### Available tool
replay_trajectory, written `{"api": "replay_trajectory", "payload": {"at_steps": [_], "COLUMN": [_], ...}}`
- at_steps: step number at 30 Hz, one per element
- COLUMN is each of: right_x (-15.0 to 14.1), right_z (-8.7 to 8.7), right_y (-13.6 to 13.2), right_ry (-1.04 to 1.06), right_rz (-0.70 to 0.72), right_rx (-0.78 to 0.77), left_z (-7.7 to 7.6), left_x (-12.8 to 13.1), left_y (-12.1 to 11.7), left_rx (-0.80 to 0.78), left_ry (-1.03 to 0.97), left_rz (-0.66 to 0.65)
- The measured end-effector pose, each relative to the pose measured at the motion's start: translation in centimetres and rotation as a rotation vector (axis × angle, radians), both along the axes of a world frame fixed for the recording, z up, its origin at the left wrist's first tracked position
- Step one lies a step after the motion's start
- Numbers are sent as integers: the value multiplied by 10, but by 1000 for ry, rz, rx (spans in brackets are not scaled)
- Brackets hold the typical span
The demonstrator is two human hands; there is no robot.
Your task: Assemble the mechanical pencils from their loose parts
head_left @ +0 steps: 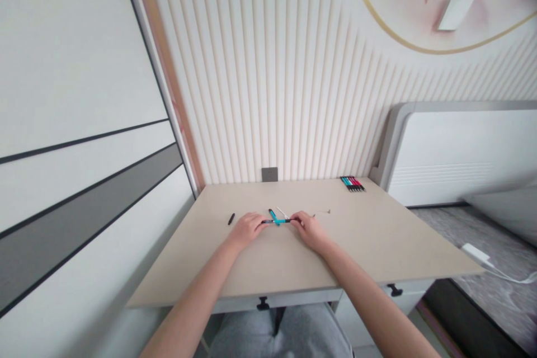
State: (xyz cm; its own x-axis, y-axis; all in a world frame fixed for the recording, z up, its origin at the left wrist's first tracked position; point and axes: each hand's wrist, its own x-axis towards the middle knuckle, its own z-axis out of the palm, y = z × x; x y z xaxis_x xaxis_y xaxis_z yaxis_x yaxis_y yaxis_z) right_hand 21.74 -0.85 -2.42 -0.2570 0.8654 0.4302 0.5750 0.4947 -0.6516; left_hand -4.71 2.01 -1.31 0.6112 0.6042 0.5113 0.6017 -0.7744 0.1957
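My left hand (249,227) pinches the left end of a blue and black pen (282,221). The fingers of my right hand (309,229) are closed on its right end, so the pen lies level between both hands, just above the table. Behind it, a second blue piece with a dark end (272,213), like a pen barrel, slants across under the pen. A thin white stick (281,211), possibly a refill, lies beside that piece. To the left of my left hand rests a short black piece (231,218), like a pen cap. My fingers hide both pen ends.
A row of several coloured pens (353,184) lies at the table's back right. A small thin part (329,211) is right of my right hand. The beige table (268,268) meets a ribbed wall with a dark socket (269,174). A bed stands at the right, a cabinet at the left.
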Motion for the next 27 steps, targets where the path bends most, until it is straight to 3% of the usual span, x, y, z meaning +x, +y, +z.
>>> {"api": "replay_trajectory", "payload": {"at_steps": [17,27], "right_x": [8,15], "right_z": [-7,-5], "right_y": [10,9], "right_ry": [109,77], "right_rz": [-36,45], "right_rx": [92,99], "left_z": [-2,-3], "left_x": [-8,-7], "left_y": [8,6], "left_rx": [84,196], "left_ry": [-16,84], "left_rz": [-61,-160]}}
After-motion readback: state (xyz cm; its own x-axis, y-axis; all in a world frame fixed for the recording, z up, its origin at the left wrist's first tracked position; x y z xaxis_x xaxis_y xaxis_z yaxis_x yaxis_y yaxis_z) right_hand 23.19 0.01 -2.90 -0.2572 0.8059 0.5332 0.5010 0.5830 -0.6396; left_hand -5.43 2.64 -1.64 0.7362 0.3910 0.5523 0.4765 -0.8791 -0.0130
